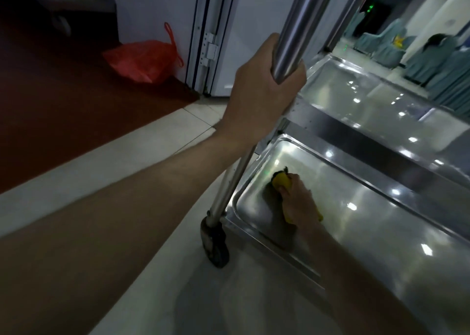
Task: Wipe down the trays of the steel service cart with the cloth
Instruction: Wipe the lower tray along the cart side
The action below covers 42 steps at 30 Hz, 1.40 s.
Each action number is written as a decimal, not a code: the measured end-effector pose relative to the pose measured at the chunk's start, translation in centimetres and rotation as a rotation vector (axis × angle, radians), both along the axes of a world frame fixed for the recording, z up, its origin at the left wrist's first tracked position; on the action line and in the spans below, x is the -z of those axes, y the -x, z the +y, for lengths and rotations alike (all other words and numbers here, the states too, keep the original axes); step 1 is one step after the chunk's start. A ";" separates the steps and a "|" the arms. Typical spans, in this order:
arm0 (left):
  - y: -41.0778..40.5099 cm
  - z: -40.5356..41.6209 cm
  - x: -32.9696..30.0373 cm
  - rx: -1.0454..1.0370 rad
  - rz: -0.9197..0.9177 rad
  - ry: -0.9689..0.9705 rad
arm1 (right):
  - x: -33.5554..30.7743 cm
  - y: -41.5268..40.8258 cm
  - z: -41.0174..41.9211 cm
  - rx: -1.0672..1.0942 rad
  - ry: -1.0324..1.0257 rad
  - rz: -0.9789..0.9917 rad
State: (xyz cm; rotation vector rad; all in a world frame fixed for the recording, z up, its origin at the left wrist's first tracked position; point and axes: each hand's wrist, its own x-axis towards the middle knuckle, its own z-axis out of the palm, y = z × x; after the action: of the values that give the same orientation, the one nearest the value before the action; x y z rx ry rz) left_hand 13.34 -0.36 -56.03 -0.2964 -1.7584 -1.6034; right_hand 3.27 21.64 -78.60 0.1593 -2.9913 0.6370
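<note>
On the bottom tray (381, 222): the right hand (297, 202) presses the yellow cloth (281, 180), fingers curled over it, near the tray's left end.
Left hand (259, 93): grips the cart's post (292, 44).
Floor: red bag (142, 60) by the door.

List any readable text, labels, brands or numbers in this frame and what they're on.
None readable.
Steel cart post, lower tray, upper tray: no markings visible.
Yellow cloth under the right hand: no print visible.
Red plastic bag: no print visible.
Green lights far down the hall: too small and blurred to tell whether they are a sign.
Left hand grips the post.
</note>
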 end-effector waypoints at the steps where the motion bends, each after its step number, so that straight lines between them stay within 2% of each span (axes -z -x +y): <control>1: 0.0 0.0 0.0 -0.001 0.019 -0.003 | 0.2 0.5 1.0 0.044 -0.006 0.000; 4: 0.3 -0.1 0.2 -0.024 0.047 -0.005 | 0.8 1.5 2.9 0.142 -0.004 0.020; 7: 0.3 0.0 0.2 -0.015 0.050 0.003 | 1.1 1.4 2.2 0.135 -0.009 0.033; 16: -1.2 0.5 -0.7 -0.043 -0.081 -0.017 | -0.3 -8.8 -4.7 -0.269 0.044 0.015; 23: -1.6 0.9 -0.8 -0.125 -0.099 0.002 | -1.3 -13.4 -1.3 -0.412 -0.036 -0.004; 33: 0.0 0.7 0.4 -0.160 0.018 0.009 | -0.5 -6.2 10.5 0.015 -0.047 -0.006; 37: 0.5 0.6 0.8 -0.163 0.051 0.034 | -0.1 -3.7 12.9 0.189 0.056 -0.036; 39: 0.6 0.5 0.7 -0.181 0.068 0.041 | -0.4 -3.5 12.1 0.196 0.067 -0.058; 42: 0.4 0.4 0.6 -0.162 0.075 0.032 | -0.6 -4.3 9.5 0.082 0.009 -0.031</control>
State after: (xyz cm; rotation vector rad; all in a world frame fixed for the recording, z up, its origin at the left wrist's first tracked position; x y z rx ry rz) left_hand 12.93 0.05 -56.59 -0.2200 -1.7073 -1.4329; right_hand 7.56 31.10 -78.02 0.0264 -3.0060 0.6496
